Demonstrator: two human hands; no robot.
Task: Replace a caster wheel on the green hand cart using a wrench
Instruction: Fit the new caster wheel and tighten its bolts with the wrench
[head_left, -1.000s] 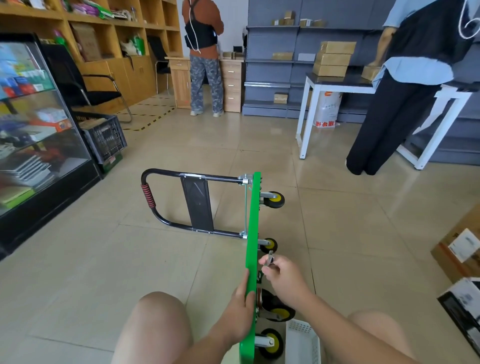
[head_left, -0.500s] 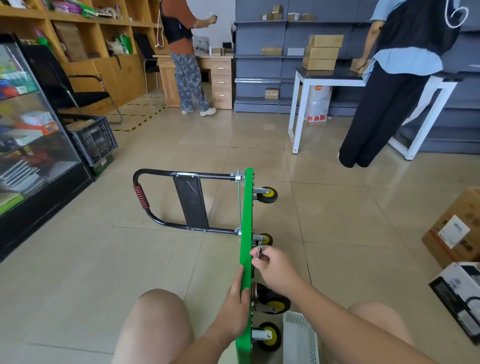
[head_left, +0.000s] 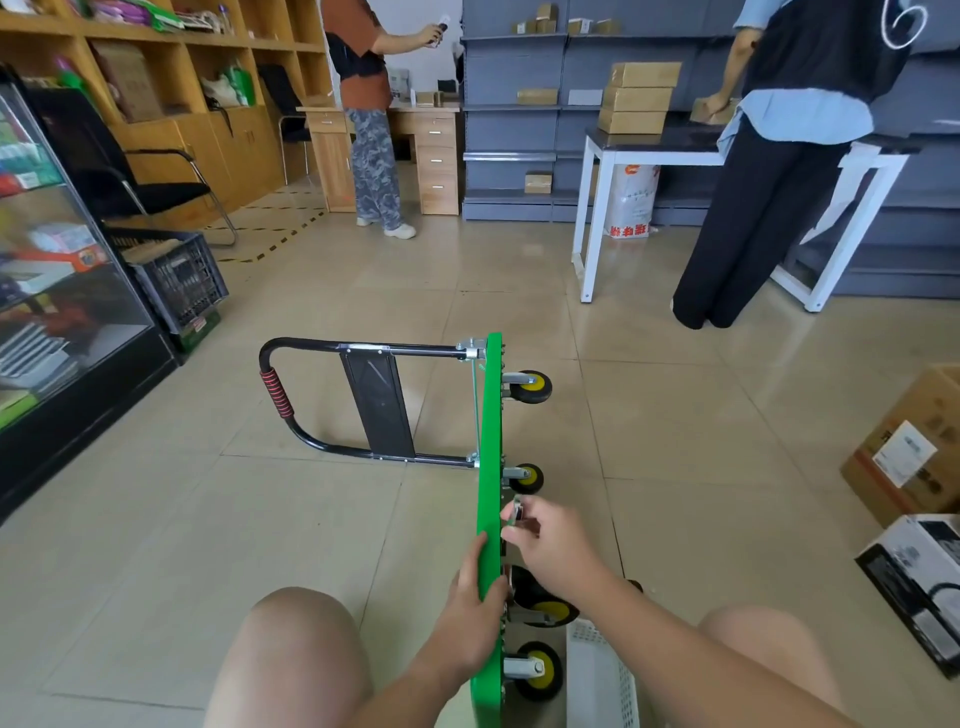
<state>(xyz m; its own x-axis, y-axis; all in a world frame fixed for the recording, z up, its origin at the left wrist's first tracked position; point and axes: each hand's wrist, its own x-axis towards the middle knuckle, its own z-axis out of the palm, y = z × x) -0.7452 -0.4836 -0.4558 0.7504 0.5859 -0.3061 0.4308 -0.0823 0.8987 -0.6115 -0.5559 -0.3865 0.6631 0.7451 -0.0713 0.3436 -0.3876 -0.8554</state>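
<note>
The green hand cart (head_left: 489, 447) stands on its edge on the tiled floor, its black handle (head_left: 332, 400) folded out to the left. Several black and yellow caster wheels stick out to its right; the far caster wheel (head_left: 531, 386) and the nearest caster wheel (head_left: 539, 669) show in full. My left hand (head_left: 475, 608) grips the deck's upper edge near me. My right hand (head_left: 553, 545) holds a small metal wrench (head_left: 517, 512) against the deck's underside, just above a caster (head_left: 545, 605) that my forearm partly hides.
A white plastic basket (head_left: 602, 675) sits on the floor right of the cart. Cardboard boxes (head_left: 909, 452) lie at the right edge. A glass display case (head_left: 57, 291) and a black crate (head_left: 176, 280) stand left. Two people stand at the back by a white table (head_left: 649, 150).
My right hand with the wrench has shifted slightly along the deck's underside. The view has tilted a little. The person at the back has raised an arm.
</note>
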